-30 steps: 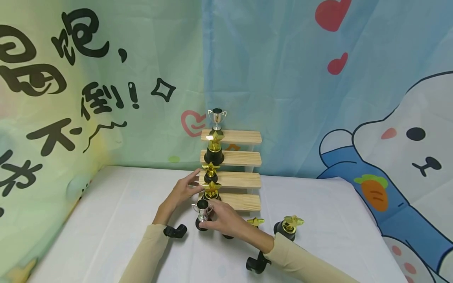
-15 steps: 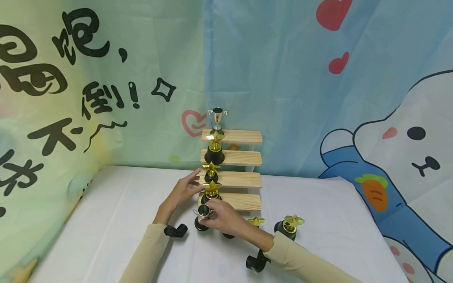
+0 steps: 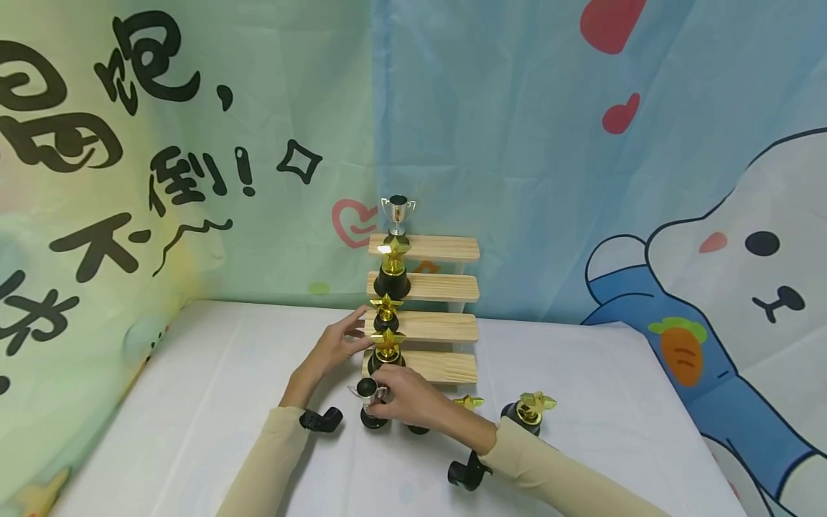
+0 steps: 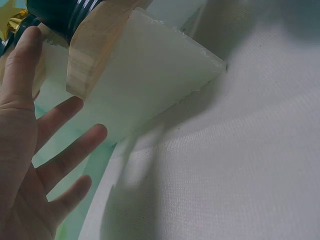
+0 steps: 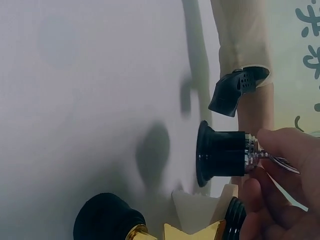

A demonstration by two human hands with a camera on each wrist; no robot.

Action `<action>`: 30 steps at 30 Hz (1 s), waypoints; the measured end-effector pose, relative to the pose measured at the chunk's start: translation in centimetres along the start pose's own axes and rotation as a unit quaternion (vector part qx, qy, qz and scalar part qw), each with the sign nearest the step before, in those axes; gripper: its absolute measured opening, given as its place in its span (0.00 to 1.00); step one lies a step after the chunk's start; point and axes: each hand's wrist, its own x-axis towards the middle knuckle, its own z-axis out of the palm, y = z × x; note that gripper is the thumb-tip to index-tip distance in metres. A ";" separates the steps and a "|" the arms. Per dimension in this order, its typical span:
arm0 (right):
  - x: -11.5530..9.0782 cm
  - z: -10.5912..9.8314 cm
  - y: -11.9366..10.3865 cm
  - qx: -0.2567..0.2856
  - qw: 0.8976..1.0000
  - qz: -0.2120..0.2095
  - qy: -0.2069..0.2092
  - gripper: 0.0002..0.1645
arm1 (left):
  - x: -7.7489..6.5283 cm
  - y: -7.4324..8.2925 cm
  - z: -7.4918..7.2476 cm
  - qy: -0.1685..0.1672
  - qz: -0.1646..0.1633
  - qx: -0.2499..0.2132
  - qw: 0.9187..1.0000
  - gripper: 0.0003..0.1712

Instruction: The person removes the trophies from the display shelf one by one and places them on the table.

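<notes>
My right hand [image 3: 408, 393] pinches a small silver trophy cup [image 3: 367, 388] by its metal part, just above the black base [image 5: 222, 154]. In the right wrist view the base hangs off the white tablecloth, its shadow apart from it. The cup is tilted in the head view, before the lowest step of a wooden tiered shelf [image 3: 446, 367]. My left hand [image 3: 337, 345] is at the shelf's left side, fingers spread and nearly straight; in the left wrist view a fingertip [image 4: 75, 103] is by a step's end, contact unclear. Gold star trophies [image 3: 388, 350] stand on the lower steps.
Another silver cup [image 3: 398, 213] tops the shelf. On the table to the right are a gold star trophy [image 3: 530, 412] and another star [image 3: 468, 403], partly hidden by my right arm. A printed backdrop [image 3: 491, 179] hangs behind the white table [image 3: 213, 373].
The silver cup in my right hand has tipped, its mouth turning toward the head camera and dropping slightly. My left hand stays in place by the shelf.
</notes>
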 end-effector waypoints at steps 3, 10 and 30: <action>0.1 0.1 0.1 -0.010 1.000 0.002 -0.008 0.14 | 0.0 -0.1 0.1 0.003 0.005 0.001 1.000 0.40; 0.1 0.1 -0.1 -0.032 0.999 0.011 -0.018 0.16 | 0.0 -0.2 0.1 0.004 0.011 0.002 1.000 0.39; 0.5 0.9 -0.2 -0.051 0.996 0.048 -0.055 0.11 | 0.0 0.1 0.0 0.001 -0.003 -0.002 1.000 0.41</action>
